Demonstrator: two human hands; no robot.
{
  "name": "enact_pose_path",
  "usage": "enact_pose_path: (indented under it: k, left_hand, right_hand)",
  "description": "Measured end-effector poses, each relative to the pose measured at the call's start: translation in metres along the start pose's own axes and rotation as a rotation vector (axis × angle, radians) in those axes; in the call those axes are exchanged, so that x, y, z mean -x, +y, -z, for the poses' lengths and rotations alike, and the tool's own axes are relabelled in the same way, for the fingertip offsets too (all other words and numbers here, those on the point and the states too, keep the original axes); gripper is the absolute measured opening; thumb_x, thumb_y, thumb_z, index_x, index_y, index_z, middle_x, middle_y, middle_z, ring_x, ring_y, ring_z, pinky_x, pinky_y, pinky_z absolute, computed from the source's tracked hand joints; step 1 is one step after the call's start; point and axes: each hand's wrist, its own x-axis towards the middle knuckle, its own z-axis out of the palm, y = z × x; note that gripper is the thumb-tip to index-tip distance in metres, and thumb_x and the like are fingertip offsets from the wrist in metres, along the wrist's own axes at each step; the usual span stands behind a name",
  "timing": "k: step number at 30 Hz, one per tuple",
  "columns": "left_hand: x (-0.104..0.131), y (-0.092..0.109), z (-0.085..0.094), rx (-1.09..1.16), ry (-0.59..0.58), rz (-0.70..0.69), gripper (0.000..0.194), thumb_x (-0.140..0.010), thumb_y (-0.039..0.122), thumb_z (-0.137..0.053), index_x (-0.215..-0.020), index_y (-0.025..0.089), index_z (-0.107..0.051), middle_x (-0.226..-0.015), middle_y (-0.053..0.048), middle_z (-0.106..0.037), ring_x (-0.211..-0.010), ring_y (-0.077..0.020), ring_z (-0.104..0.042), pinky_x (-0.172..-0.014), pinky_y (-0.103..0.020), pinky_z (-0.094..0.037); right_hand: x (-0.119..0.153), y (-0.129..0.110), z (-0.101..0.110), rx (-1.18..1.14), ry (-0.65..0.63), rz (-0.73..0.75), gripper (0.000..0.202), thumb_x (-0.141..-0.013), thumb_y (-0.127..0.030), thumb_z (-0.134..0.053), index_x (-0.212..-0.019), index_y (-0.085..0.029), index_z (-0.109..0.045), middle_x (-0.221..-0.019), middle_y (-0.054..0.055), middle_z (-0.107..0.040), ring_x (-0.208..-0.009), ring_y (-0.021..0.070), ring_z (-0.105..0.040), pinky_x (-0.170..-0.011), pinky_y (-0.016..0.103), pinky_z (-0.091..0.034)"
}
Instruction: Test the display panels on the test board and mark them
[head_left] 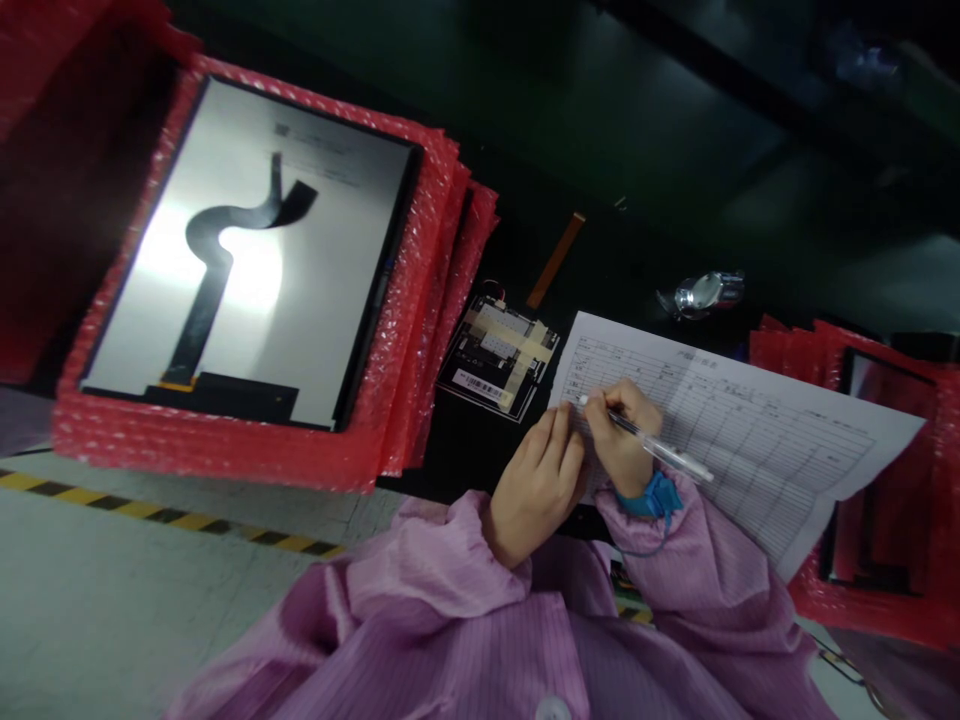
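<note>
Right hand (626,432), blue strap (652,497) at the wrist, closed around a white-and-clear pen (667,452), its tip at the left side of a printed table form (757,430). Left hand (538,485), fingers together, rests at the form's lower-left edge; whether it grips the paper cannot be told. Left of the form lies a taped circuit board (499,350); farther left, a display panel (322,290) lies on red bubble-wrap sleeves (225,450).

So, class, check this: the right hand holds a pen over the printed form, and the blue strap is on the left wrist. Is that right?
Not quite: the head view shows the blue strap on the wrist of the right hand, not the left one. That hand does hold a pen over the printed form.
</note>
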Motion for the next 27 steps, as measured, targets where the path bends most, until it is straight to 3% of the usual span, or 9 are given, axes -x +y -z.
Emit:
enact_pose_path:
  k: [27]
  left_hand:
    - [-0.0022,-0.0001,0.0015,-0.002,0.003,-0.012,0.029,-0.097,0.021,-0.053,-0.116,0.000,-0.059,-0.132,-0.029,-0.063,-0.127,-0.0358,-0.061,-0.104,-0.047,-0.055]
  right_hand:
    - [-0.0020,-0.0032,0.0009,-0.003,0.009,-0.010,0.031,-0.087,-0.021,-0.057,-0.060,-0.022,-0.042,-0.050,-0.007,-0.045,-0.045,0.0069,-0.044,-0.049,0.023,-0.036]
